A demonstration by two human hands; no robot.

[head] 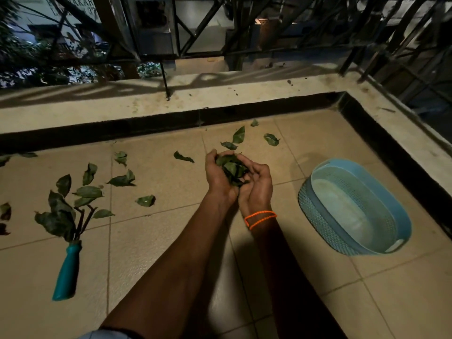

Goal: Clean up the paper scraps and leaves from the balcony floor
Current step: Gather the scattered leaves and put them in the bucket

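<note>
Both hands meet mid-frame, left hand (219, 173) and right hand (256, 185) cupped in a shared grip around a bunch of leaves (231, 168). Keep palms pressed together while carrying right to the blue basket (354, 206); loose leaves (238, 135) lie beyond on the floor (159, 241).

Leaves (5, 211) cut off at left edge; rake (78, 216) prongs half-hidden under foliage.

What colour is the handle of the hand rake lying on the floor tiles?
Teal, a blue-green. The hand rake and its handle show best in the head view, at lower left.
</note>
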